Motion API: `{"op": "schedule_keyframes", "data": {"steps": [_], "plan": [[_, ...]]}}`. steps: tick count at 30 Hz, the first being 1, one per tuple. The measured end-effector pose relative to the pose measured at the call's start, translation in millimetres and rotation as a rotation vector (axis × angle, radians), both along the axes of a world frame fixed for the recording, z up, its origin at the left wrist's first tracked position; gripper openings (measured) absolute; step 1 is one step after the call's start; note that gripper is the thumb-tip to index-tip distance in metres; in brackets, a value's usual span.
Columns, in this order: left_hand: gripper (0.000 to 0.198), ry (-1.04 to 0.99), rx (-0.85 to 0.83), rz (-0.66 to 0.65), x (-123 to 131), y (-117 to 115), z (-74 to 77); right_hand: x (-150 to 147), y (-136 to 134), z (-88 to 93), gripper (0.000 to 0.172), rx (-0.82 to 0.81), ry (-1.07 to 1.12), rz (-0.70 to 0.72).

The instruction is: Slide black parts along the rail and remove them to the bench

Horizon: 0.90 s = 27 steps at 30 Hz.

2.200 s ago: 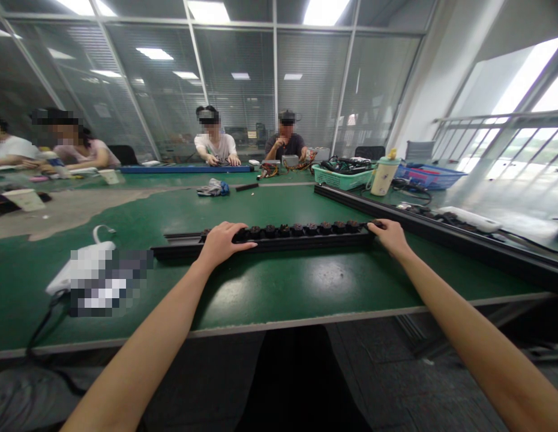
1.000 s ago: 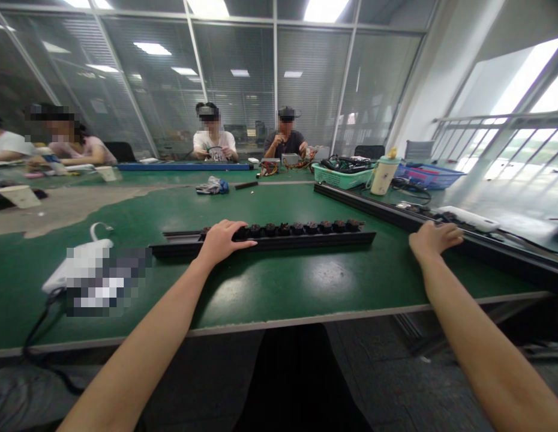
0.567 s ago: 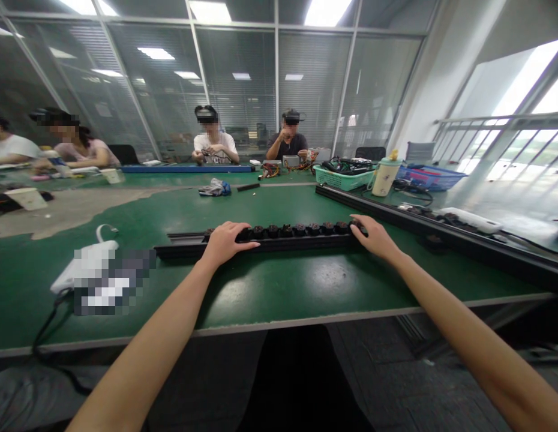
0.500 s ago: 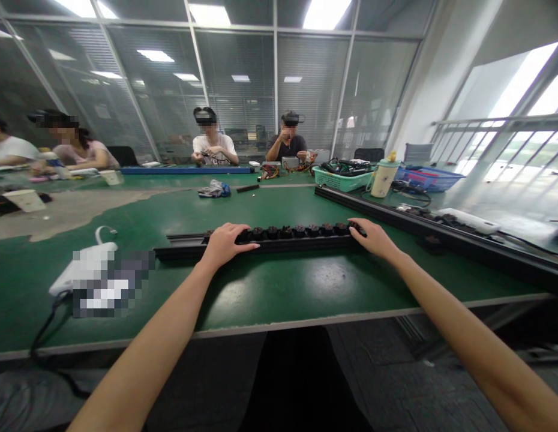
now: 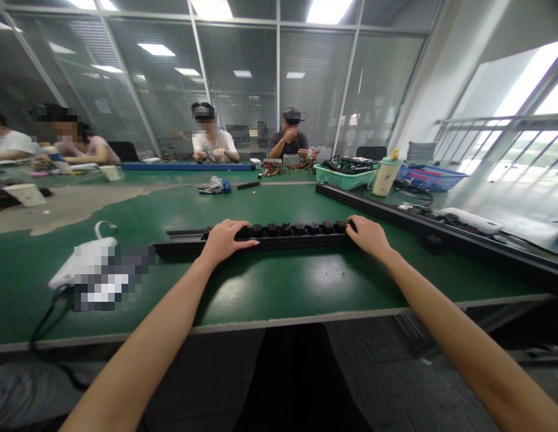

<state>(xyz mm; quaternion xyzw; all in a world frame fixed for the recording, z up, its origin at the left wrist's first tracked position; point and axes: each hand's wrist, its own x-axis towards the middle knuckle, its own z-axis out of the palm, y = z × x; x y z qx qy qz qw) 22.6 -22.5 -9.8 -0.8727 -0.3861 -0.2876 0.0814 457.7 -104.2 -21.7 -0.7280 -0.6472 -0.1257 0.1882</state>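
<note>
A row of several small black socket-like modules [image 5: 299, 228] lies along a long black metal channel [image 5: 288, 242] on the green table. My left hand [image 5: 225, 240] is closed round the left part of the row, with the thumb along the front of the channel and the fingers over the back. At the right end, my right hand [image 5: 368, 234] grips the last module between thumb and fingers. The channel's bare left end sticks out past my left hand. Parts of the row under my fingers are hidden.
A longer black rail [image 5: 423, 222] slants along the right. Behind it stand a green basket [image 5: 346, 177], a yellow cup [image 5: 386, 177] and a blue basket [image 5: 434, 179]. To the left lies a white corded device [image 5: 83, 261]. Co-workers [image 5: 213, 144] sit across the table.
My right hand has shifted slightly left and closed in at the row's right end. The left hand keeps its hold. The view has tilted a little.
</note>
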Motion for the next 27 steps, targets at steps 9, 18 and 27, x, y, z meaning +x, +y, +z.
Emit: {"op": "schedule_keyframes", "data": {"steps": [9,18,27], "plan": [[0.065,-0.011,-0.010,0.003,1.3,0.3,0.3,27.8,4.5,-14.7,0.058,0.149,0.276,-0.027],[0.066,-0.007,-0.007,0.005,1.7,1.5,0.4,25.4,9.6,-21.6,0.040,0.191,0.249,0.039],[0.065,-0.007,0.003,0.014,2.9,1.6,-0.4,22.0,12.9,-22.5,0.041,0.213,0.257,0.038]]}}
